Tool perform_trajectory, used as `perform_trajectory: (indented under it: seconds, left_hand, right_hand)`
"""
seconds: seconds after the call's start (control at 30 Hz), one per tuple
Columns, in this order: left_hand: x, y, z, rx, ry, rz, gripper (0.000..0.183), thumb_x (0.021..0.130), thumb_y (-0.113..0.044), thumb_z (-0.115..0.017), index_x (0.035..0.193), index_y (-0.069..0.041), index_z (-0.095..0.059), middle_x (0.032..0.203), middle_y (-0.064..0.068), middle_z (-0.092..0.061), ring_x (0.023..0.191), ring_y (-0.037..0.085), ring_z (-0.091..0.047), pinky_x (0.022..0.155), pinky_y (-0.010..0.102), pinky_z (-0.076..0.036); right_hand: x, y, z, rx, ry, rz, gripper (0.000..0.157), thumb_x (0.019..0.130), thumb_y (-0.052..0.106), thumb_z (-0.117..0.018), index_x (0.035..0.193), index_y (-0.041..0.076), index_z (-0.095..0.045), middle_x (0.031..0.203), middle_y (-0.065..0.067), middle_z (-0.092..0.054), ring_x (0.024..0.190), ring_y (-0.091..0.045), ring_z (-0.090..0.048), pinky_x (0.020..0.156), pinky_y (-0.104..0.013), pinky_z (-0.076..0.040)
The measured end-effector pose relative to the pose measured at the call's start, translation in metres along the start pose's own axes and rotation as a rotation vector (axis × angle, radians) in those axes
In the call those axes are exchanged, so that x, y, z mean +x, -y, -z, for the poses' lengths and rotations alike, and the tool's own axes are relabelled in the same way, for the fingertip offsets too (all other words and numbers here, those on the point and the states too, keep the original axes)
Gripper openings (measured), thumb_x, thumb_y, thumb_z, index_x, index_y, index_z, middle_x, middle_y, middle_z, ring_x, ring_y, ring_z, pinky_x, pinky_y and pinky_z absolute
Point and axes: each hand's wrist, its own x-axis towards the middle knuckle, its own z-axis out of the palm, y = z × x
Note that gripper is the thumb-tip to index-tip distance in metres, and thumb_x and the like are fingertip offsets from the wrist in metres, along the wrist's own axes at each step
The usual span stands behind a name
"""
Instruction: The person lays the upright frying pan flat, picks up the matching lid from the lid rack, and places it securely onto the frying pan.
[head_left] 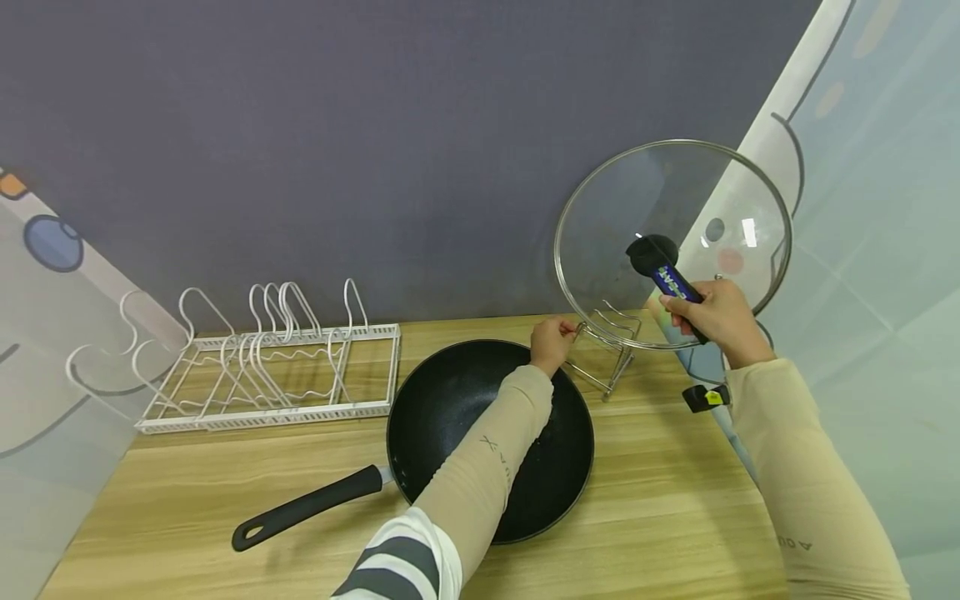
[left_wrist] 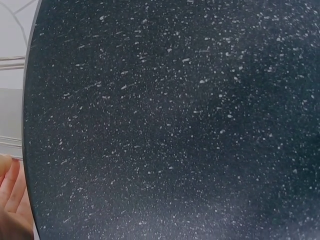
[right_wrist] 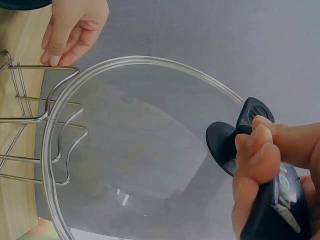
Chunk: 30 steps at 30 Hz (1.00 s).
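My right hand (head_left: 716, 321) grips the black handle (head_left: 671, 279) of a large glass lid (head_left: 615, 200) with a metal rim. Held tilted upright, the lid has its lower rim at the small wire lid rack (head_left: 618, 358). My left hand (head_left: 551, 342) pinches a wire of that rack at its left side, as the right wrist view shows with thumb and fingertips on the bent wire (right_wrist: 42, 67). Below my left forearm lies a black wok (head_left: 457, 392), its long handle (head_left: 315, 504) pointing to the front left. The wok's speckled surface (left_wrist: 165, 120) fills most of the left wrist view.
A white wire pot rack (head_left: 270, 408) with several upright loops stands at the back left of the wooden table (head_left: 660, 483). A grey wall panel (head_left: 420, 167) rises behind. A black strap with a yellow mark (head_left: 707, 397) shows near the right wrist.
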Motion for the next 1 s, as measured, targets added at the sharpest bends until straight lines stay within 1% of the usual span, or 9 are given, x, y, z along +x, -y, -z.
perform_trajectory:
  seconds: [0.17,0.37,0.53,0.67,0.87,1.0]
  left_hand:
    - [0.001,0.000,0.003,0.006,0.003,-0.009,0.005,0.083,-0.009,-0.070,0.088,-0.008,-0.072,0.083,0.002,-0.071,0.075,0.014,-0.065,0.066,0.018,-0.048]
    - [0.002,0.001,0.007,0.004,0.010,-0.012,0.005,0.084,-0.008,-0.069,0.087,-0.007,-0.072,0.084,0.003,-0.072,0.077,0.015,-0.066,0.068,0.019,-0.048]
    - [0.004,0.006,0.012,0.006,0.008,0.011,0.005,0.082,-0.006,-0.068,0.086,-0.008,-0.071,0.085,0.002,-0.071,0.078,0.014,-0.066,0.069,0.018,-0.048]
    - [0.007,0.010,0.018,-0.007,0.006,0.011,0.007,0.081,-0.005,-0.069,0.087,-0.006,-0.071,0.084,0.003,-0.071,0.078,0.016,-0.065,0.068,0.019,-0.048]
    - [0.008,0.015,0.030,0.008,0.033,0.012,0.007,0.082,-0.005,-0.069,0.088,-0.007,-0.071,0.085,0.003,-0.070,0.078,0.016,-0.064,0.069,0.020,-0.048]
    - [0.012,0.017,0.039,0.038,0.037,-0.028,0.006,0.082,-0.007,-0.069,0.088,-0.008,-0.070,0.084,0.003,-0.070,0.077,0.015,-0.064,0.068,0.020,-0.048]
  right_hand:
    - [0.000,0.001,0.002,0.003,-0.003,-0.004,0.040,0.092,0.031,-0.060,0.082,-0.008,-0.061,0.054,0.006,-0.059,0.048,-0.009,-0.053,0.045,-0.026,-0.042]
    - [-0.001,0.003,0.003,0.014,0.003,-0.010,0.034,0.091,0.027,-0.061,0.080,-0.005,-0.062,0.053,0.007,-0.058,0.048,-0.009,-0.054,0.045,-0.026,-0.042]
    - [-0.002,0.004,0.003,0.031,0.025,-0.020,0.035,0.092,0.029,-0.061,0.081,-0.004,-0.062,0.054,0.007,-0.058,0.049,-0.009,-0.053,0.046,-0.026,-0.042]
    - [-0.002,0.003,0.002,0.041,0.032,-0.023,0.037,0.092,0.032,-0.061,0.079,-0.003,-0.062,0.054,0.006,-0.058,0.050,-0.009,-0.052,0.048,-0.026,-0.042]
    - [-0.004,0.002,0.001,0.040,0.043,-0.022,0.036,0.092,0.031,-0.060,0.080,-0.003,-0.062,0.054,0.005,-0.059,0.050,-0.010,-0.053,0.047,-0.025,-0.042]
    - [-0.004,0.003,0.000,0.051,0.051,-0.025,0.037,0.093,0.032,-0.059,0.082,-0.004,-0.062,0.055,0.005,-0.059,0.051,-0.010,-0.054,0.049,-0.026,-0.042]
